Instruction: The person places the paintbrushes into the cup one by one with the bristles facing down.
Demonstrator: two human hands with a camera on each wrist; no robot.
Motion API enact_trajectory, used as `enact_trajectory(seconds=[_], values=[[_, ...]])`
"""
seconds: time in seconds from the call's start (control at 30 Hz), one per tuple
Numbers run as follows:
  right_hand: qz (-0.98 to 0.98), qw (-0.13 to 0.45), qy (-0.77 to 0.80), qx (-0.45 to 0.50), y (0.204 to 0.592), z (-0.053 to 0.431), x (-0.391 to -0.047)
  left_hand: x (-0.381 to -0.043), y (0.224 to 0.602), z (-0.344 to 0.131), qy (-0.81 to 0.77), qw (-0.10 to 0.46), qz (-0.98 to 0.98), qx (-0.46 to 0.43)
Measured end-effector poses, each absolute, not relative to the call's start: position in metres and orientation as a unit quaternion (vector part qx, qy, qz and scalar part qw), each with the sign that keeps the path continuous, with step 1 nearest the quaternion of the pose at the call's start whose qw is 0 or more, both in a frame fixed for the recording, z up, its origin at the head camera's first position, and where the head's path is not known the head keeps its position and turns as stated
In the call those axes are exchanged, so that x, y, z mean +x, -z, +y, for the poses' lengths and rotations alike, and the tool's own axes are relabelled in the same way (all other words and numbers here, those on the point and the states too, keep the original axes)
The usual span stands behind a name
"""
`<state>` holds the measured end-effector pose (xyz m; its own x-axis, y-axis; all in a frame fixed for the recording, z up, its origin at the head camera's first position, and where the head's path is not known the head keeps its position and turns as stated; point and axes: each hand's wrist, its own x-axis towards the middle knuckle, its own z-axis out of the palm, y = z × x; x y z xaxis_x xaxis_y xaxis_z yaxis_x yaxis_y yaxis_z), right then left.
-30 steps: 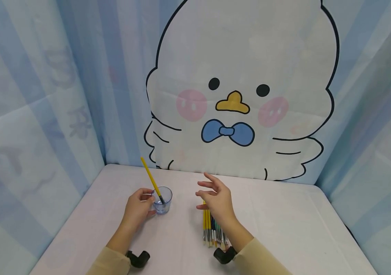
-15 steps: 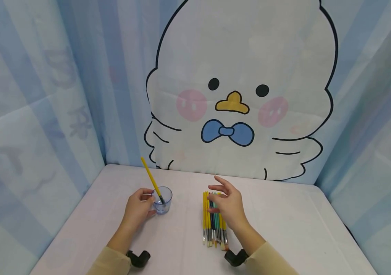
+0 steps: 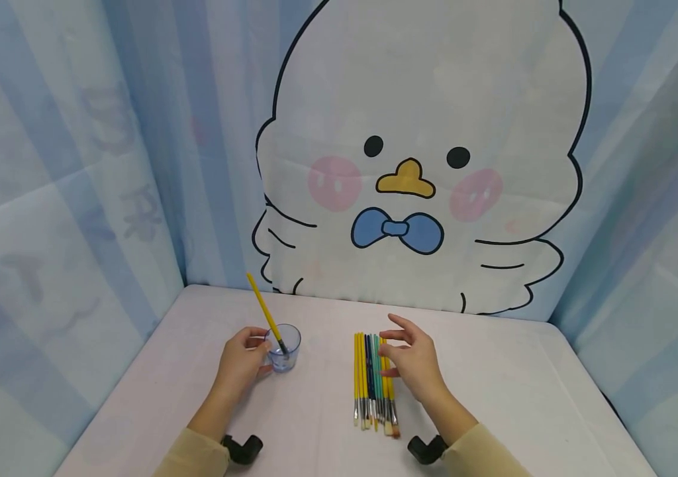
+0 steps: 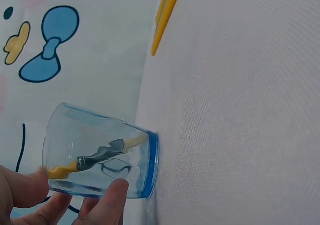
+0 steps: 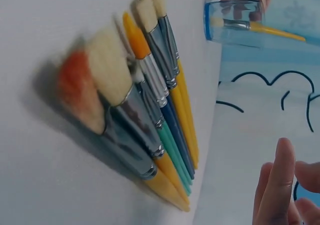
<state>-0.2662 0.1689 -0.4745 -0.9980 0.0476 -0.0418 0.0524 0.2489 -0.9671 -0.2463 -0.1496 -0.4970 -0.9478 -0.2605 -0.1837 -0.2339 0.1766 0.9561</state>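
Note:
With fingers and thumb at its side, my left hand [image 3: 239, 360] holds a clear bluish plastic cup [image 4: 95, 122] standing on the table, left of centre. One yellow-handled paintbrush [image 3: 260, 301] leans in the cup, bristles down and handle slanting up to the left. To the right lies a row of several paintbrushes [image 3: 369, 374] with yellow, dark blue and teal handles, bristle ends toward me. My right hand [image 3: 416, 361] hovers at the right side of this row, fingers loosely bent and holding nothing. The right wrist view shows a flat brush with reddish bristles [image 5: 77, 87] outermost.
A pale pinkish-white cloth covers the table [image 3: 512, 397]. Blue striped curtains [image 3: 71, 199] enclose it at both sides. A backdrop with a big white cartoon bird [image 3: 416, 86] hangs along the far edge. Dark wrist mounts [image 3: 243, 450] sit by the sleeves.
My right hand has moved to the right and slightly toward me, uncovering more of the brush handles. The left hand, cup and leaning brush have stayed in place.

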Motion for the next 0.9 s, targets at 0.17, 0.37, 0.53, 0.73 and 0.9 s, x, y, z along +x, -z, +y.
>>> enact_trajectory(seconds=[0.17, 0.37, 0.53, 0.73, 0.9], values=[[0.803, 0.008, 0.593, 0.052, 0.480, 0.175, -0.268, -0.247, 0.498, -0.150, 0.623, 0.012, -0.765, 0.163], [0.823, 0.024, 0.564, 0.069, 0.485, 0.182, -0.270, -0.247, 0.498, -0.150, 0.625, 0.009, -0.763, 0.164], [0.838, 0.039, 0.539, 0.076, 0.489, 0.187, -0.273, -0.246, 0.497, -0.151, 0.628, 0.012, -0.763, 0.157], [0.857, 0.054, 0.505, 0.087, 0.493, 0.190, -0.278, -0.246, 0.497, -0.151, 0.631, 0.015, -0.761, 0.153], [0.869, 0.072, 0.481, 0.094, 0.497, 0.189, -0.281, -0.245, 0.497, -0.150, 0.625, 0.010, -0.764, 0.160]])
